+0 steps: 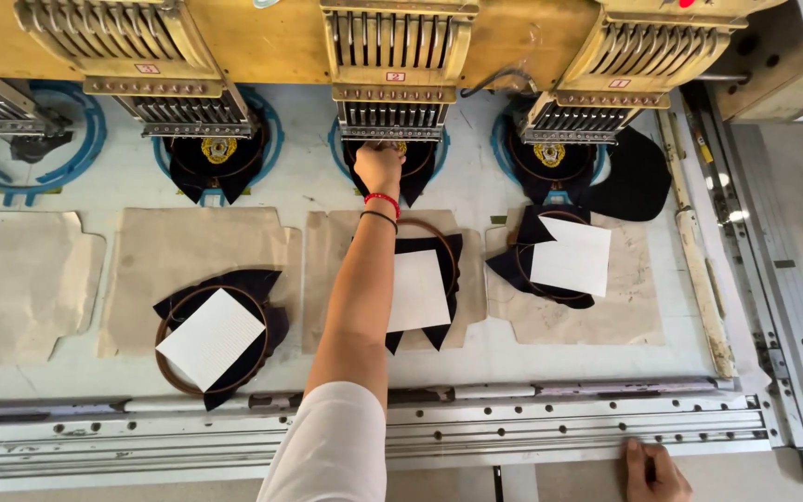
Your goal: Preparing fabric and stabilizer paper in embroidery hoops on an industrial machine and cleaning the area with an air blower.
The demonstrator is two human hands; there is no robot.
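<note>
My left hand (378,167) reaches far forward to the middle sewing head (394,84) of a yellow multi-head embroidery machine. Its fingers are bunched at the dark fabric (423,175) clamped in the blue frame under the needles. What they pinch is hidden. Red and black bands circle that wrist, and a white sleeve covers the upper arm. My right hand (654,472) rests on the near edge of the machine bed at the lower right, fingers spread, holding nothing.
Dark fabric pieces with gold emblems sit under the left head (218,153) and the right head (550,156). Three brown hoops with dark fabric and white backing squares (211,339) (418,290) (571,256) lie on brown paper sheets (20,279). A perforated metal rail (559,428) runs along the front.
</note>
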